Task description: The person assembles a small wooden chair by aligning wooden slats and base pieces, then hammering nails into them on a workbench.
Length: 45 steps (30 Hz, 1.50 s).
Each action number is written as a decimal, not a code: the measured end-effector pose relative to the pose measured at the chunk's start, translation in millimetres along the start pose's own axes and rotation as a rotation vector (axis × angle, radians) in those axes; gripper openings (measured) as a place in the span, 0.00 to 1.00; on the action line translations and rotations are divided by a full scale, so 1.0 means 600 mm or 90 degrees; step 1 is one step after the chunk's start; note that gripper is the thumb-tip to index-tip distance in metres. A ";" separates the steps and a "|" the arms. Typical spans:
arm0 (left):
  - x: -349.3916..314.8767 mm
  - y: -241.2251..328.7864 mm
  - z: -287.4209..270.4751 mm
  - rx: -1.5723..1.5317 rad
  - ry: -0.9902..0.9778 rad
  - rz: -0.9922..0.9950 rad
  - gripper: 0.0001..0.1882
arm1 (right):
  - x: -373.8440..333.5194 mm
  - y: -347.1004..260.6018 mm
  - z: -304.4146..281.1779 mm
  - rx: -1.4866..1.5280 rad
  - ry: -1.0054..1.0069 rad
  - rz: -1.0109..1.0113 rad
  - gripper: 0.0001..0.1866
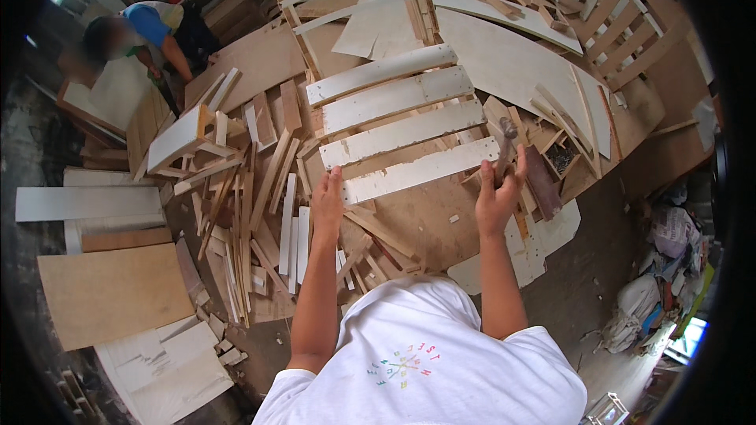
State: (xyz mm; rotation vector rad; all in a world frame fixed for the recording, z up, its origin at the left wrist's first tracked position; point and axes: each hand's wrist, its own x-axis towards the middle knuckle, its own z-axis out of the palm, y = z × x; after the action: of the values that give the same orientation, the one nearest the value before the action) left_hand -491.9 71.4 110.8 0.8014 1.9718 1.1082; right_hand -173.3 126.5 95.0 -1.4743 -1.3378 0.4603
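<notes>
A long wooden frame with white slats (403,102) lies on the worktable in front of me, running away from my body. My left hand (326,198) is closed on the left end of the nearest white slat (417,172), its thumb upward along the edge. At that slat's right end, my right hand (501,197) is wrapped round a hammer (508,131), held upright with its head above my fingers. The hand and hammer partly cover the frame's right corner.
Loose wood strips (268,181) crowd the left side. A small box of nails (560,154) and a dark red wood block (542,182) lie right of the hammer. Another person (161,27) bends over boards at the far left. A slatted panel (636,27) leans far right.
</notes>
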 end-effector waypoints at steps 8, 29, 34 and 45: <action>-0.005 0.011 0.000 -0.024 0.030 0.032 0.32 | 0.032 -0.003 -0.008 0.105 -0.064 0.165 0.29; 0.049 0.039 -0.037 -0.225 -0.147 -0.144 0.40 | 0.136 0.070 -0.005 0.274 -0.281 0.276 0.28; 0.061 0.056 -0.010 -0.222 -0.080 -0.153 0.36 | 0.180 0.052 0.017 0.289 -0.407 0.278 0.34; 0.067 0.026 -0.010 -0.180 -0.019 -0.046 0.33 | 0.175 0.063 0.033 0.318 -0.405 0.345 0.35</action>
State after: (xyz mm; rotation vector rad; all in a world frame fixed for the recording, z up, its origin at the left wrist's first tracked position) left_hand -515.9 107.4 115.0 0.5878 1.7536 1.2883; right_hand -139.4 234.7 91.5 -1.2859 -1.1364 1.5975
